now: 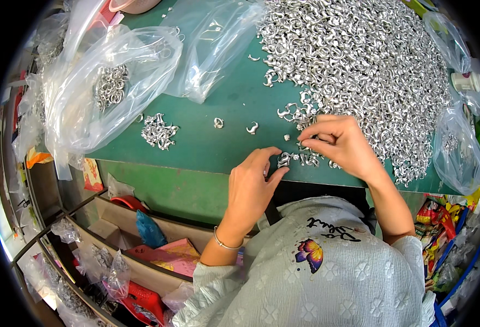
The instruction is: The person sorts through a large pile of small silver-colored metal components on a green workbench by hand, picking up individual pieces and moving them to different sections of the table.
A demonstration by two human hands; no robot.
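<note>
My left hand (249,182) rests at the near edge of the green table, its thumb and forefinger apart around small silvery metal pieces (284,159) lying there. My right hand (341,143) is closed in a pinch just right of it, over a few more loose pieces (308,159). A small silvery metal piece shows at its fingertips, partly hidden by them. Beyond this hand spreads a big heap of curved silvery metal pieces (354,65). A ring-shaped piece (219,123) and a curved piece (252,128) lie singly to the left.
A small pile of metal pieces (159,132) lies on the green table (196,147) at left. Behind it is a clear plastic bag (142,65) holding ring-shaped pieces (112,86). Another clear bag (458,144) hangs at the right edge. Below left is an open drawer (109,218).
</note>
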